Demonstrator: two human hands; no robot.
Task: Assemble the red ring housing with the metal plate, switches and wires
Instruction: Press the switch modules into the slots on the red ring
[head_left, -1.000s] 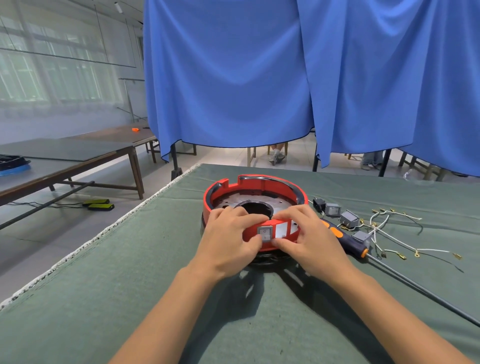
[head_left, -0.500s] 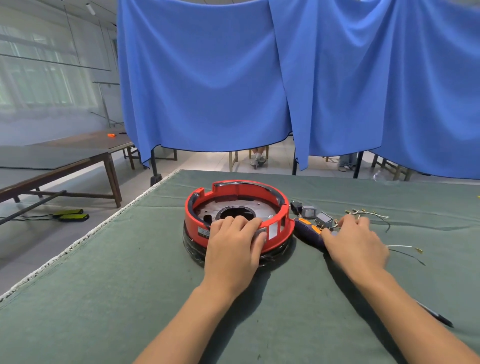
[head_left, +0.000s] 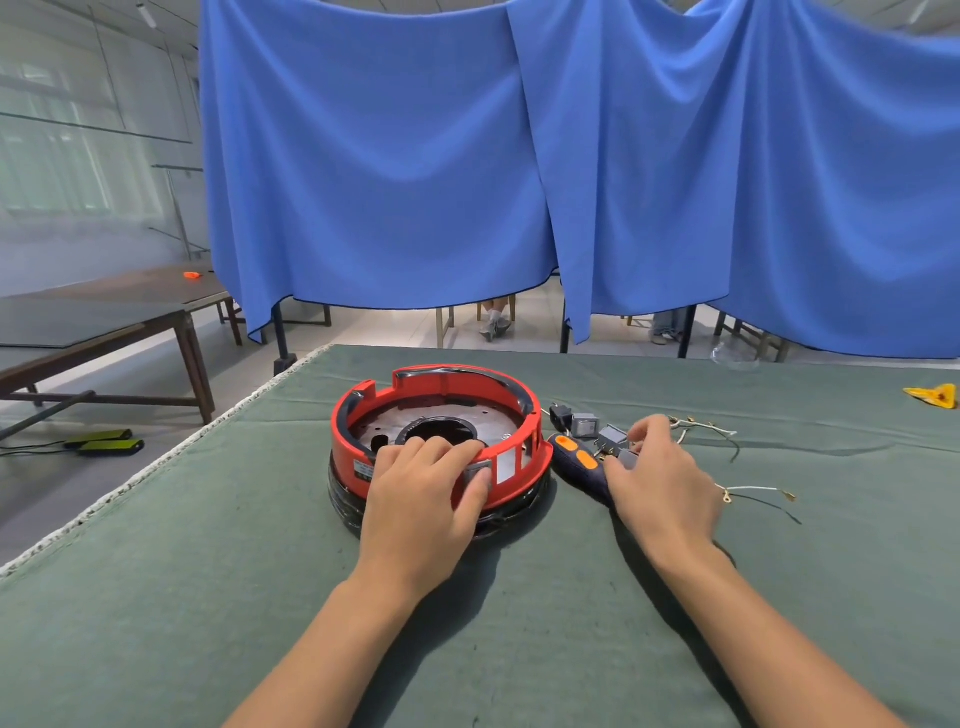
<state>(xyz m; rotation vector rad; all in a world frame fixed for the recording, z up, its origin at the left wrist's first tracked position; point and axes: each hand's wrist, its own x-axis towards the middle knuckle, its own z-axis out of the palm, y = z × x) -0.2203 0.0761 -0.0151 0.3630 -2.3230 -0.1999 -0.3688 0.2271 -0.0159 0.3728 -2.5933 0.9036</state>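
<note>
The red ring housing (head_left: 441, 384) sits on a black base (head_left: 343, 504) on the green table, with the round metal plate (head_left: 488, 421) inside it. My left hand (head_left: 421, 499) grips its near wall, fingers over the rim and thumb against a grey switch (head_left: 475, 473) fitted in a window. Right of the housing lie loose grey switches (head_left: 584, 423) and a black one (head_left: 560, 413). My right hand (head_left: 665, 483) is over them, thumb and fingers pinched on one grey switch (head_left: 626, 460). White wires with terminals (head_left: 753, 491) lie further right.
A screwdriver with a black and orange handle (head_left: 576, 457) lies between the housing and my right hand. A yellow object (head_left: 935, 397) sits at the far right. The table's left edge (head_left: 156, 467) runs diagonally; blue curtains hang behind.
My right hand left the housing's front wall and moved right to the loose switches, where it now pinches one. My left hand stayed on the housing.
</note>
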